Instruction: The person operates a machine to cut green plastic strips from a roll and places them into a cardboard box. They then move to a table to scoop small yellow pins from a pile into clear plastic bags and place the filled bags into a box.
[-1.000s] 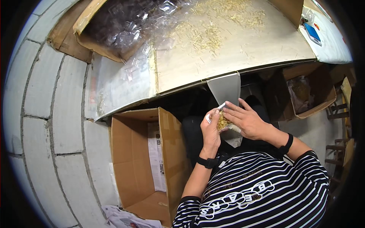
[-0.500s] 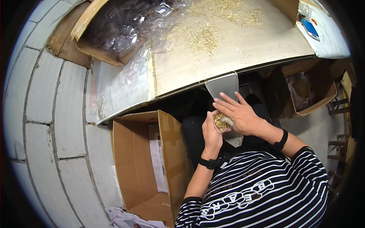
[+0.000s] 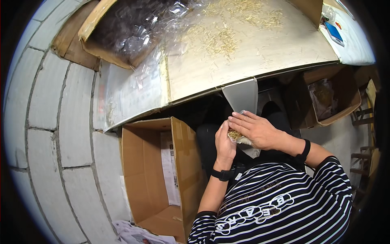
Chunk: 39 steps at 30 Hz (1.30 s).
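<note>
One container [image 3: 232, 139] of gold bits [image 3: 234, 133] hides partly beneath outstretched right fingers [image 3: 242, 123]; left fingers' [image 3: 224, 128] grip is unclear.

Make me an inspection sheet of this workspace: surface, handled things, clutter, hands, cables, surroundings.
Surface: pale tabletop, scattered with thin gold-coloured pieces; grey flap at its front edge.
Handled things: similar gold pieces in what looks like a clear container, mostly hidden by the hands.
Clutter: clear plastic pieces spilling from a cardboard box, upper left.
Hands: left hand cups the gold pieces; right hand lies over them, fingers extended.
Cables: nothing seen.
Surroundings: large open carton, lower left; another carton, right; blue-faced device, upper right.
</note>
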{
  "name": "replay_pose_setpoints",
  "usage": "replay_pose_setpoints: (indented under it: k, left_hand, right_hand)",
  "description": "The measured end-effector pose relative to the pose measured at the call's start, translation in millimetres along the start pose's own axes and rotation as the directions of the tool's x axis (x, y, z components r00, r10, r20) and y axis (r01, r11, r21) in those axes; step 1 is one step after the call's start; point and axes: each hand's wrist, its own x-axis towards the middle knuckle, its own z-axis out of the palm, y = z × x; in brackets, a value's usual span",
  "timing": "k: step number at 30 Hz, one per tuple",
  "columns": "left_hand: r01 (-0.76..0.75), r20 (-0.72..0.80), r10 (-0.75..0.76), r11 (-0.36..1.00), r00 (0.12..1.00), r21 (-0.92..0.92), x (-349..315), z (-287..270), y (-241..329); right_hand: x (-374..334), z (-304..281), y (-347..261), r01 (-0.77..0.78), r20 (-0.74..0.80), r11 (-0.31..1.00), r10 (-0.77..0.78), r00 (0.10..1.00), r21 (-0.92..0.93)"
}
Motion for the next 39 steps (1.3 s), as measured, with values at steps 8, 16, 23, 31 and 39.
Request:
replay_pose_setpoints:
  k: [8,16,23,31,39]
  left_hand:
    - [0.047,0.055,-0.055,0.988,0.997,0.150,-4,8,14]
    - [0.018,0.181,-0.022,1.000,0.983,0.025,-9,10,14]
    - [-0.011,0.170,-0.008,0.994,0.985,0.112,-13,30,0]
    - [0.197,0.124,-0.243,0.934,0.962,0.299,-10,18,28]
    - [0.151,-0.030,-0.156,0.867,0.987,0.475,-6,17,16]
  right_hand:
    - [1,-13,7,-0.004,-0.199,0.960,0.062,0.978,0.280]
    - [-21,-7,23,-0.479,0.181,0.407,0.584,0.791,0.778]
    - [-4,9,36,-0.372,0.176,0.174,0.653,0.737,0.912]
    - [-2,-18,46,-0.464,0.353,0.253,0.382,0.854,0.849]
    - [-1,-6,38,-0.451,0.269,0.387,0.440,0.857,0.804]
